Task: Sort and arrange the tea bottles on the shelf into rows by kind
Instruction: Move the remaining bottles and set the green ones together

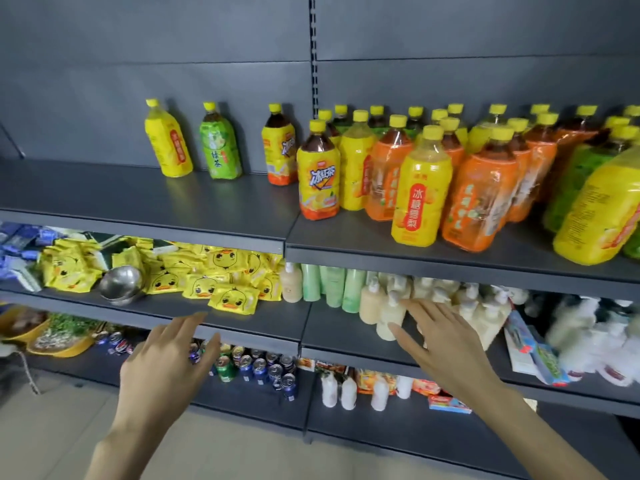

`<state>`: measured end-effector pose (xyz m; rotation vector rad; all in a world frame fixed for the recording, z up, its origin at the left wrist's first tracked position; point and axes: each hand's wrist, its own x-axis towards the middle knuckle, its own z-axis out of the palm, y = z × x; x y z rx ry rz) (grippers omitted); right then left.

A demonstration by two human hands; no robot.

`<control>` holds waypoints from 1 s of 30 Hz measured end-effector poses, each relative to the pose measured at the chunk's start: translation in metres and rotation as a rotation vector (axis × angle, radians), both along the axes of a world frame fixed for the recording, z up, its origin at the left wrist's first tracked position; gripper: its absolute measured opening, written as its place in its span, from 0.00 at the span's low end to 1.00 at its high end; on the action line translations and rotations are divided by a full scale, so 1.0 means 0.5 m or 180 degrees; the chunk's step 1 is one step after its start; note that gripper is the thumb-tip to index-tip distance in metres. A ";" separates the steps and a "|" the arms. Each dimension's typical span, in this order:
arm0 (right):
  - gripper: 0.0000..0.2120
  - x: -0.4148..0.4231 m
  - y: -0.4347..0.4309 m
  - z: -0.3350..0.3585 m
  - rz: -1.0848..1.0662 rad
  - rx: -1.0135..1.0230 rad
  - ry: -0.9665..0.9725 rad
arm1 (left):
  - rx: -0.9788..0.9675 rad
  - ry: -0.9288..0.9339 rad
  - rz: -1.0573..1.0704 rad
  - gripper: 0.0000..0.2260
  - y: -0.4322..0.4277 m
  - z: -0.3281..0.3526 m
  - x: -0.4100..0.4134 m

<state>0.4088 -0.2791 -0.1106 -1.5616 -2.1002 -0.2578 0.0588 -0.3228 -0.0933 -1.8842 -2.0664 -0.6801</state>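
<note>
Both hands low, empty: left hand (173,358) fingers relaxed, slightly spread; right hand (446,344) fingers straight, spread. Top shelf (145,199): three tea bottles (220,147) apart at left, mixed cluster (450,174) crowding right.

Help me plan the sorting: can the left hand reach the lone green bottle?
Probably yes: the left hand is empty, bare shelf lies before the green bottle, and gaps flank it.

Dark shelf (145,192) carrying upright yellow-capped tea bottles (420,199).

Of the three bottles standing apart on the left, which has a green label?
The middle bottle; the left bottle and the right bottle have yellow labels.
</note>
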 end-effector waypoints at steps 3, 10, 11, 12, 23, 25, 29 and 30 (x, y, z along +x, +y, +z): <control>0.30 -0.068 0.046 0.001 0.0063 0.0111 -0.0047 | -0.0008 0.0011 0.0043 0.16 0.027 -0.004 -0.056; 0.24 -0.250 0.181 -0.016 0.0325 0.0032 0.0096 | -0.0074 0.0178 0.0171 0.17 0.122 0.004 -0.208; 0.23 -0.275 0.198 -0.015 0.0381 0.0025 0.0177 | -0.0104 0.0169 0.0201 0.16 0.138 0.005 -0.231; 0.22 -0.299 0.214 -0.016 0.0437 0.0015 0.0250 | -0.0122 0.0133 0.0228 0.15 0.154 0.008 -0.251; 0.27 -0.512 0.337 0.013 0.0614 -0.0008 0.0430 | -0.0180 -0.0126 0.0445 0.13 0.280 0.011 -0.444; 0.28 -0.541 0.357 0.013 0.0532 -0.0061 0.0355 | -0.0132 -0.0145 0.0420 0.13 0.310 0.016 -0.486; 0.28 -0.613 0.394 0.013 0.0287 -0.0057 0.0340 | -0.0024 -0.0282 0.0282 0.12 0.378 0.030 -0.576; 0.29 -0.635 0.404 0.014 0.0223 -0.0081 0.0352 | -0.0042 -0.0290 0.0213 0.13 0.395 0.035 -0.603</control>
